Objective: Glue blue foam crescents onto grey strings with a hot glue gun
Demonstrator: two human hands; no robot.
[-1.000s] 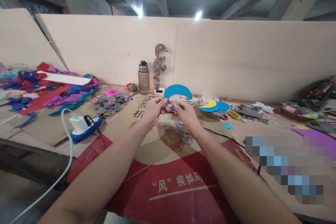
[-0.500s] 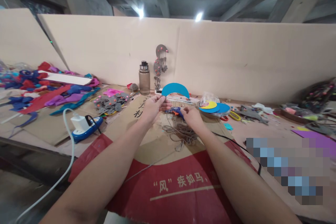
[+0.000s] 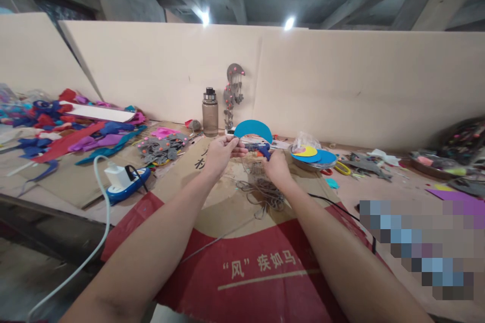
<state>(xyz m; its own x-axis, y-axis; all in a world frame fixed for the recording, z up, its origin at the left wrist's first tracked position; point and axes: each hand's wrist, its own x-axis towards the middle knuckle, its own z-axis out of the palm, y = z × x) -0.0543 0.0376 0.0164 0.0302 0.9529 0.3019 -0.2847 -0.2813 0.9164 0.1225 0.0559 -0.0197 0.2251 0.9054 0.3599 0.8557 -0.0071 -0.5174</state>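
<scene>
Blue crescent [image 3: 253, 127], judged light and bendable (best held by ends), is pinched at 1 tip by left hand [image 3: 223, 153]; right hand [image 3: 276, 165] grips glue gun [image 3: 262, 150].

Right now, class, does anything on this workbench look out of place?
Perhaps the gray cord: it lies in a loose tangle on the cardboard near the right hand, rather than neatly wound. Nothing looks clearly spilled or damaged.

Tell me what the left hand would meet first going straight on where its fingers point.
Probably the blue tool in the right hand, close ahead of the left hand, though depth is unclear from one view.
</scene>
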